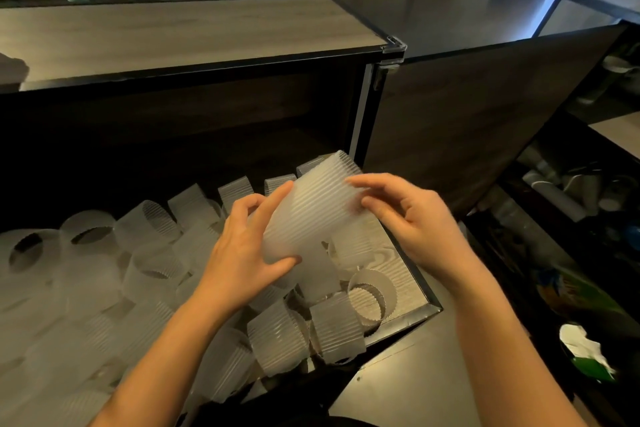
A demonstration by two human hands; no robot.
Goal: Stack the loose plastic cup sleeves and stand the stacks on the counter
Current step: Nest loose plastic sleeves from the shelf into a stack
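Dark café cabinetry fills the view, with a row of seats far behind it. At the centre, a stack of sleeves [311, 215], ribbed and frosted, is held tilted in the air above the open cabinet, its wider end pointing up and away. The left hand [242, 253] grips the stack's lower, narrower end, thumb underneath and fingers curled over the top. The right hand [415, 218] is slightly blurred; its bent fingers and thumb close lightly on the upper end, apparently seating or squaring the nested pieces. Below the hands, many loose sleeves [152, 267] lie jumbled on the wood-grain shelf [408, 274], some on their sides, a few standing along the back. The cabinet door [467, 114] hangs open to the right, and the pale counter [173, 35] runs above the shelf. Judging by this, stacking is under way and far from done. The next move probably means pressing the stack flush, then either picking up another loose sleeve or lifting the stack to stand it upright on the counter.
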